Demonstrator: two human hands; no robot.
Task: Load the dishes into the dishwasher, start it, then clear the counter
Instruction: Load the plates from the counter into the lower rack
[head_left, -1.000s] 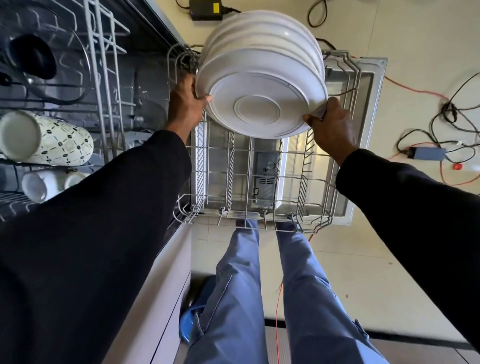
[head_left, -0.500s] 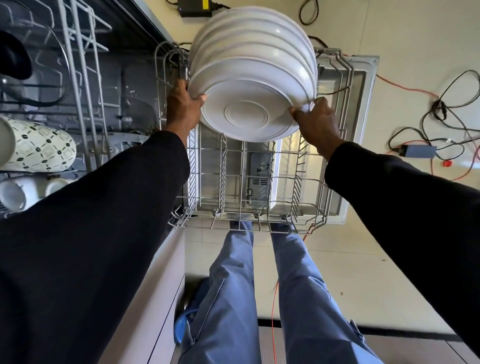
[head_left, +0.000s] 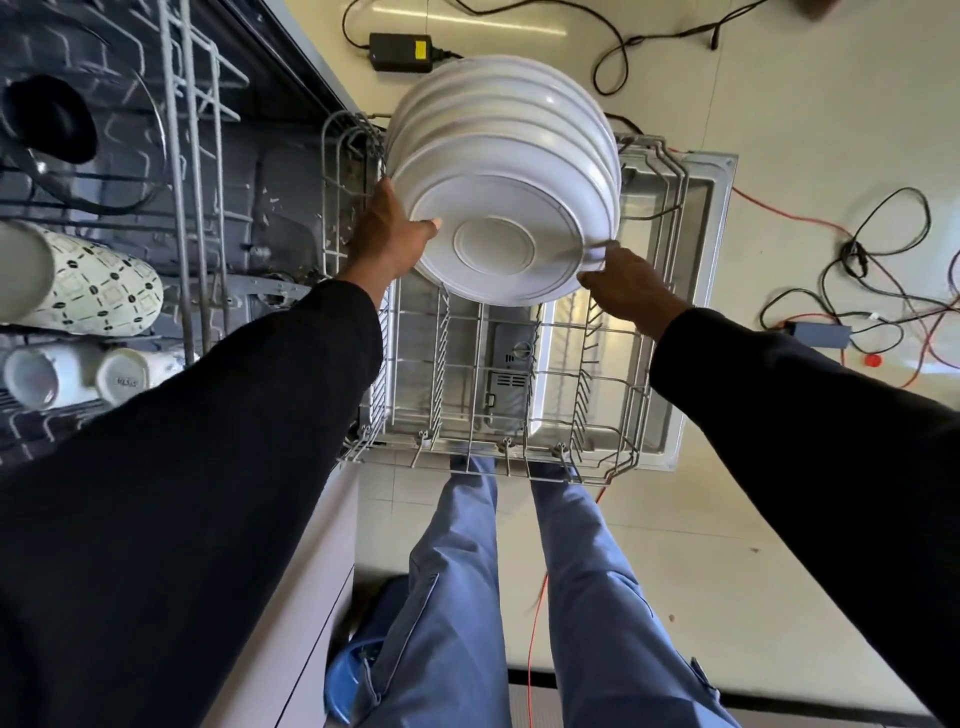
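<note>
A stack of several white plates (head_left: 498, 171) stands on edge over the far part of the pulled-out lower dishwasher rack (head_left: 639, 405). My left hand (head_left: 387, 234) grips the left rim of the nearest plate, thumb on its underside. On the right rim my right hand (head_left: 623, 288) pinches the same plate. The rack's near part holds nothing. The open dishwasher door (head_left: 696, 291) lies under the rack.
On the left, the upper rack (head_left: 192, 171) holds a patterned mug (head_left: 98, 283), two white cups (head_left: 78, 376) and a dark bowl (head_left: 49, 124). Cables and power adapters (head_left: 400, 52) lie on the floor beyond the door. A blue object (head_left: 348, 675) sits by my legs.
The plate stack has shifted slightly down and towards the rack between my hands. My right hand has slid lower along the nearest plate's rim.
</note>
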